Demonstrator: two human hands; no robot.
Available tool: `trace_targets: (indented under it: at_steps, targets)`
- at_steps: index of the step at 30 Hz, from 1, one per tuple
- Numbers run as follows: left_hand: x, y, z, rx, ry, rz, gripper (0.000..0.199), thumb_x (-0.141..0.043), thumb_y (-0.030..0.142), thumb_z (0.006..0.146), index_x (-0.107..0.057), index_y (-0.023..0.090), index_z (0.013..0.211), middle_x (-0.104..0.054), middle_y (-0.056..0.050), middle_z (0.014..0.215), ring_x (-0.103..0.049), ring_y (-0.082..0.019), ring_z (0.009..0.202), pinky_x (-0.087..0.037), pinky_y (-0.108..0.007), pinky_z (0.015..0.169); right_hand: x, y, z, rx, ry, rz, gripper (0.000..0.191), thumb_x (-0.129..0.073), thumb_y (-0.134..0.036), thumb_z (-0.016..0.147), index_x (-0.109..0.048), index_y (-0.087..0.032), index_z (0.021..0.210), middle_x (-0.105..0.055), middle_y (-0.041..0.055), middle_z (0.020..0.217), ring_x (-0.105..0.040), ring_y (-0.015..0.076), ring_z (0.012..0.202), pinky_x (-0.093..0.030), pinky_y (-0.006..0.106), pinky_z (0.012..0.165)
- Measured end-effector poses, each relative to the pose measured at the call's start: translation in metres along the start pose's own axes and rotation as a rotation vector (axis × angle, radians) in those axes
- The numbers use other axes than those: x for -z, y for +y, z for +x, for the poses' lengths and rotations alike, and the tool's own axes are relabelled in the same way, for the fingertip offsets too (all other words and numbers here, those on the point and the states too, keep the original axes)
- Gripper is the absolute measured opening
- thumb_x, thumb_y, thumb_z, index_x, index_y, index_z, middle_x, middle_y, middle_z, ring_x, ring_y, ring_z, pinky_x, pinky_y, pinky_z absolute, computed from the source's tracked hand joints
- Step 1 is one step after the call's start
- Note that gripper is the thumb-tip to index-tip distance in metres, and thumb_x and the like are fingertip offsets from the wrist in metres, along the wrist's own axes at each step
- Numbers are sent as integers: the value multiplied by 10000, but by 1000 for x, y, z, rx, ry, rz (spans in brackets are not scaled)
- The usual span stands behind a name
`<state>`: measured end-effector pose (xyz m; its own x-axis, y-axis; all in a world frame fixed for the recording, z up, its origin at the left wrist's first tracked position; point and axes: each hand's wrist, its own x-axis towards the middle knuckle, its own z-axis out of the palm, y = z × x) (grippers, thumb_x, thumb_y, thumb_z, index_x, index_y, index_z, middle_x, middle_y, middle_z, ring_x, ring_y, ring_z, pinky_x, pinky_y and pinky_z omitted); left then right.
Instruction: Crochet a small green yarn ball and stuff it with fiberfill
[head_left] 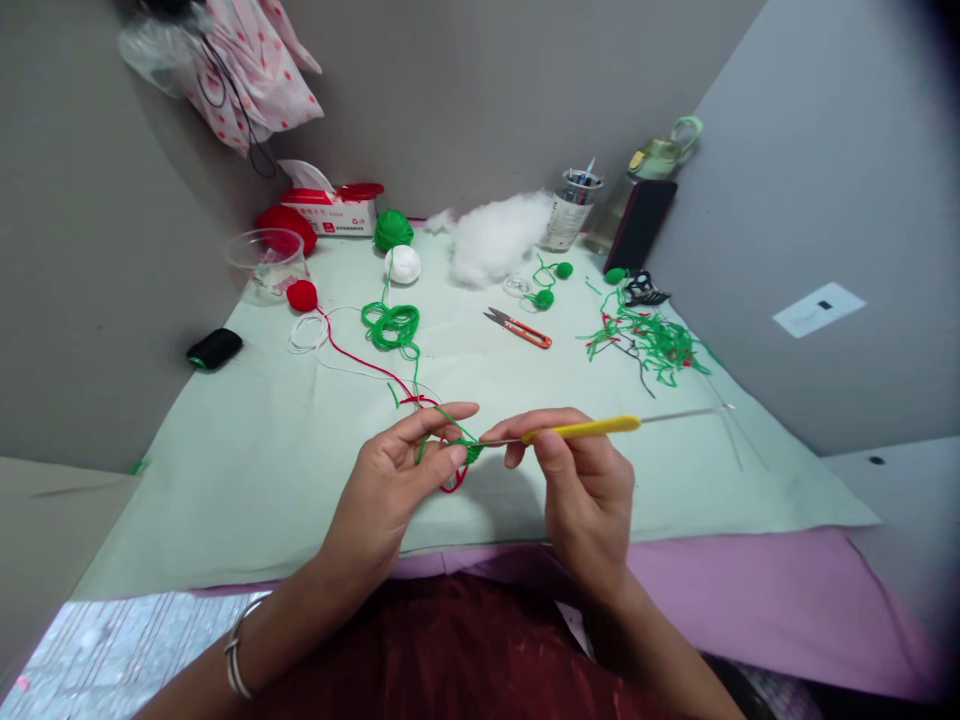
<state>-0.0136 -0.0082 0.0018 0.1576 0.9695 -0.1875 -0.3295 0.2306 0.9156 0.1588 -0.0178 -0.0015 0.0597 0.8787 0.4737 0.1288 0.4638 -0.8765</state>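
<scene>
My left hand point(401, 470) pinches a small green crochet piece point(472, 453) between thumb and fingers, with green yarn running over the raised index finger. A red strand point(454, 488) hangs just below the piece. In my right hand point(589, 480) is a crochet hook with a yellow handle point(585, 430), held like a pen. Its metal tip meets the green piece at my left fingertips; how it sits in the stitches is too small to tell. Loose green yarn point(391, 326) leads from the table toward my left hand, beside a red yarn line point(356, 360).
Orange thread snips point(519, 328) lie mid-table. Yarn scraps point(664, 345) are heaped at right, near a phone point(640, 226) leaning on a bottle point(652, 160). White stuffing point(499, 240), a green yarn ball point(393, 231), a plastic tub point(270, 265) and a tissue box point(334, 214) stand along the back.
</scene>
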Motion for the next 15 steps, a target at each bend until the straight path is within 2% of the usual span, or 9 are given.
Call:
trace_targets:
  at_steps: [4,6,8,10,11,13,15]
  targets:
    - [-6,1,-2,-81,74,69,286,-865,234,793,-860,274,1077,-635,14,817,-530,-125,711,-441,-248,672,-3,0,-3,336,-61,-269,213,-505,-183,1095,-705,-236,1147,-818,46,1015,-726,174,852,-532,361,757]
    - [-9,1,-3,-103,112,60,306,-882,213,773,-853,255,1074,-624,23,792,-539,-125,720,-449,-241,685,-6,4,-3,500,-74,-436,203,-518,-180,1087,-706,-229,1145,-823,61,1008,-737,180,839,-524,370,758]
    - [-10,1,-2,-70,96,-17,394,-904,223,760,-829,245,1147,-630,26,783,-548,-126,728,-456,-240,712,-7,6,-4,584,-71,-580,201,-568,-163,1061,-737,-239,1141,-821,68,1016,-735,177,816,-529,362,754]
    - [-8,2,0,52,28,-147,483,-913,254,762,-799,229,1231,-629,25,765,-537,-120,708,-451,-241,716,-7,6,-4,562,-52,-606,233,-613,-139,1031,-764,-270,1150,-812,64,1033,-738,187,842,-545,357,752]
    - [-7,3,1,120,-6,-211,492,-911,265,767,-796,217,1243,-615,29,743,-509,-107,671,-441,-238,704,-6,6,-4,508,-40,-550,253,-616,-131,1026,-769,-284,1157,-809,58,1033,-740,195,865,-556,359,757]
    - [-4,6,3,201,-45,-287,452,-904,262,776,-814,198,1215,-584,40,712,-411,-73,587,-413,-233,672,-4,3,-4,363,13,-332,263,-599,-134,1032,-772,-287,1157,-802,48,997,-733,203,860,-571,362,734]
    - [-2,9,4,193,-56,-288,426,-900,260,781,-827,205,1197,-591,36,730,-368,-65,576,-389,-233,655,-3,0,-1,228,62,-85,238,-579,-167,1050,-780,-272,1119,-790,37,931,-708,190,793,-566,346,677]
